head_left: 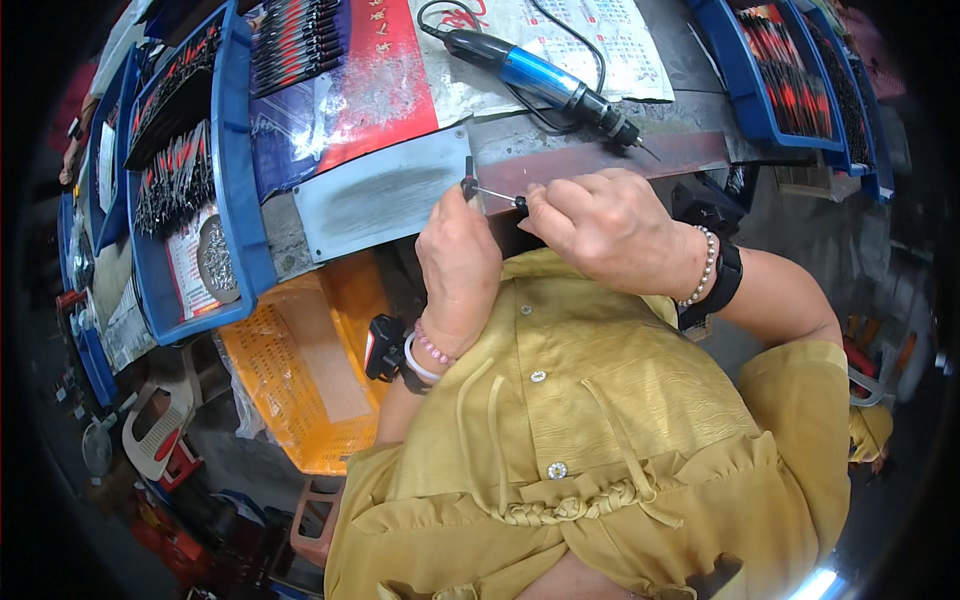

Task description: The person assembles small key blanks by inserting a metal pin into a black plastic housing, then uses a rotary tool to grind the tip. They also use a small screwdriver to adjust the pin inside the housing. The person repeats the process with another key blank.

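My left hand (458,258) is closed at the near edge of the bench, pinching a small black-and-red piece (469,180) upright between thumb and fingers. Closed around the dark handle of a thin screwdriver (499,195) is my right hand (618,228). The screwdriver's slim metal shaft runs left to the small piece and its tip seems to touch it; the exact contact is too small to make out. Under and behind the left hand lies a pale blue plate (385,200) with a dark worn patch. A blue-and-black electric screwdriver (540,78) rests beyond both hands, bit pointing right.
At the left, a blue bin (262,235) holds several black-and-red pieces and a dish of small metal parts (216,262). More such pieces lie in rows (297,45) at the back. Another blue bin (735,75) stands at the right. An orange crate (262,372) sits below the bench.
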A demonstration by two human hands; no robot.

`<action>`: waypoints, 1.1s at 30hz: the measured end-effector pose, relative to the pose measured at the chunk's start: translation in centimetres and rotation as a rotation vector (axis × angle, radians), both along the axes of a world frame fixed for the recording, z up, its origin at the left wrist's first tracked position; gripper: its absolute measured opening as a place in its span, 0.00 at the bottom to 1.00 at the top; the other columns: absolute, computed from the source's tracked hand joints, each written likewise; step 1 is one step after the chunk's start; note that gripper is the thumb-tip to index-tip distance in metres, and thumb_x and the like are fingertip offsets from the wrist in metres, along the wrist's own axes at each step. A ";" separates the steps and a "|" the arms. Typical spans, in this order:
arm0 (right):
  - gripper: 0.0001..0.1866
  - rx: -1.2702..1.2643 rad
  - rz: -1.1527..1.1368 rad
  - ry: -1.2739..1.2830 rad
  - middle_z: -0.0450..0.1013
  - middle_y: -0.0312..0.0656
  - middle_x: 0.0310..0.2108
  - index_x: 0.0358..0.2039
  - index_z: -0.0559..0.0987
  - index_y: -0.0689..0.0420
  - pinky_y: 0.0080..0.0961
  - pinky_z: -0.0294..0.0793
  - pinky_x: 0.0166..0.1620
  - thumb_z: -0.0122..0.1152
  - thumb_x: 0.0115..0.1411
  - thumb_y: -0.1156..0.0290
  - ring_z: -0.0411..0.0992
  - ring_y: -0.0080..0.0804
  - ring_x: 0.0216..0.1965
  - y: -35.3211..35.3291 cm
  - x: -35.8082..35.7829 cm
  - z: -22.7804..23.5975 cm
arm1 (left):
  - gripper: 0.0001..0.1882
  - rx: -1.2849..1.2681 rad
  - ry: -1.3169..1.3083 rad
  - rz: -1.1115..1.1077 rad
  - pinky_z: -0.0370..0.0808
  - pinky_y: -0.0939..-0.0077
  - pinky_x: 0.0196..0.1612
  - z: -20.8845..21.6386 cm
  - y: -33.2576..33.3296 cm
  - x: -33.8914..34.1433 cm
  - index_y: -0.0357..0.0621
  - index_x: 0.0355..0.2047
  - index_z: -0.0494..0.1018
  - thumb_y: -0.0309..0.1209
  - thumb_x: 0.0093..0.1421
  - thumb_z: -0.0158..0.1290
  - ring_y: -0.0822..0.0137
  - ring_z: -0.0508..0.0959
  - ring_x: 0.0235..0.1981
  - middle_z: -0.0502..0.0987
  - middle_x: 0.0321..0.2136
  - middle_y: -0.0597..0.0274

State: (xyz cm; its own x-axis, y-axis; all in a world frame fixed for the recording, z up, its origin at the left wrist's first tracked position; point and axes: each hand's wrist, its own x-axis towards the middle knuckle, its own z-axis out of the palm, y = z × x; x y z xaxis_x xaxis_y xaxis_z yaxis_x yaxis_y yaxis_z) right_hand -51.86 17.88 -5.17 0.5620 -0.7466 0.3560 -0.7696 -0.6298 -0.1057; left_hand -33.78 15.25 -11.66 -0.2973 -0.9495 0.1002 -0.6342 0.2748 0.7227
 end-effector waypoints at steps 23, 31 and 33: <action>0.10 0.341 -0.227 0.040 0.65 0.37 0.24 0.31 0.74 0.59 0.25 0.70 0.25 0.59 0.49 0.70 0.70 0.30 0.24 0.5 0.7 1.3 | 0.06 -0.057 0.035 0.013 0.70 0.53 0.30 0.1 0.0 -0.1 0.34 0.37 0.71 0.22 0.61 0.46 0.40 0.74 0.28 0.74 0.26 0.41; 0.15 0.064 0.072 -0.069 0.65 0.39 0.26 0.36 0.75 0.61 0.28 0.71 0.28 0.57 0.45 0.73 0.71 0.33 0.26 -0.2 0.4 0.6 | 0.09 -0.016 -0.028 -0.006 0.72 0.51 0.34 0.3 0.0 0.0 0.32 0.40 0.70 0.22 0.60 0.48 0.38 0.75 0.32 0.75 0.29 0.38; 0.14 0.086 0.115 -0.082 0.66 0.40 0.26 0.36 0.75 0.61 0.28 0.71 0.28 0.58 0.47 0.73 0.71 0.33 0.26 -0.2 0.6 0.8 | 0.09 -0.008 -0.025 0.002 0.72 0.51 0.34 0.2 0.0 0.1 0.33 0.40 0.70 0.22 0.60 0.48 0.38 0.75 0.32 0.75 0.29 0.38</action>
